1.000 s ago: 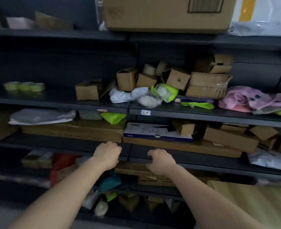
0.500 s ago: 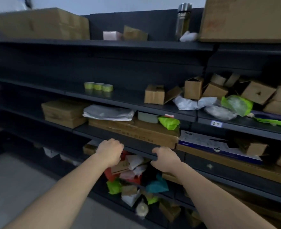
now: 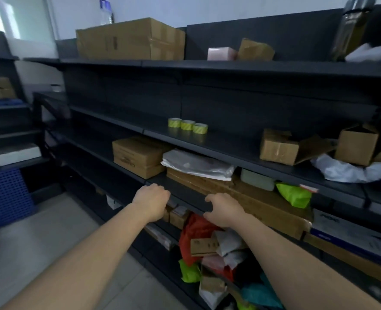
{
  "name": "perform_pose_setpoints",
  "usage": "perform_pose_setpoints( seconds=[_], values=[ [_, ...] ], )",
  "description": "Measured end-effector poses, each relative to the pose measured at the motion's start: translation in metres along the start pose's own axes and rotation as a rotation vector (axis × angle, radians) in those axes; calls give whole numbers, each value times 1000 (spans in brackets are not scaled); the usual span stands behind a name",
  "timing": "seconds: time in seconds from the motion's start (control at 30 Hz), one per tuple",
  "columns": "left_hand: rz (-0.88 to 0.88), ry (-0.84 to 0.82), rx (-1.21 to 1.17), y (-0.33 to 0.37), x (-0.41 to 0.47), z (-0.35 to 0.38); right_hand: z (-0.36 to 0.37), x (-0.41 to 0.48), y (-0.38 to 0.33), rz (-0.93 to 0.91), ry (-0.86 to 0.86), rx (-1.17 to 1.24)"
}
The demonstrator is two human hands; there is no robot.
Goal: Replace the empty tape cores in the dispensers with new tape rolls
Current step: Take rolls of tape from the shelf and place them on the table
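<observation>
three yellow-green striped tape rolls [image 3: 187, 125] side by side; both hands [image 3: 152, 201] empty, loosely curled

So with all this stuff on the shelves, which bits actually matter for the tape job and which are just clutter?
For the job:
- three yellow-green tape rolls
- left hand and right hand, both empty
- no dispenser in view

Just lying about:
- big cardboard box up top
- open small boxes
- green bag
- red bag

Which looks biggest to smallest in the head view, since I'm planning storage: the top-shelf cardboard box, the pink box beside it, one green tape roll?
1. Cardboard box, clearly largest.
2. Pink box.
3. Green tape roll, smallest; all three rolls look alike.
</observation>
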State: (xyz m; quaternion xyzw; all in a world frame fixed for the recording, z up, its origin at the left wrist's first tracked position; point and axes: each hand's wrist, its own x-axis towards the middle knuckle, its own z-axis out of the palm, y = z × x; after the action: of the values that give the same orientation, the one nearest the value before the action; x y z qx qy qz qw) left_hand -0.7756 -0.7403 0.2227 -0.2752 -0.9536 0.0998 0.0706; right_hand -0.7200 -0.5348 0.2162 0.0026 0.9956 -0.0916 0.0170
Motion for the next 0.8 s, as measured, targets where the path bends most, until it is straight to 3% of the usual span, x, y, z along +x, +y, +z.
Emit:
perform_pose_setpoints(
  seconds=[0.47,0.8],
  values=[
    [-149,58,-23,-87,112,-9,-42,164,-23,-140,97,33],
    [-52,231,-40,-175,221,-10,-78,291,-55,-111,286,123]
  ],
)
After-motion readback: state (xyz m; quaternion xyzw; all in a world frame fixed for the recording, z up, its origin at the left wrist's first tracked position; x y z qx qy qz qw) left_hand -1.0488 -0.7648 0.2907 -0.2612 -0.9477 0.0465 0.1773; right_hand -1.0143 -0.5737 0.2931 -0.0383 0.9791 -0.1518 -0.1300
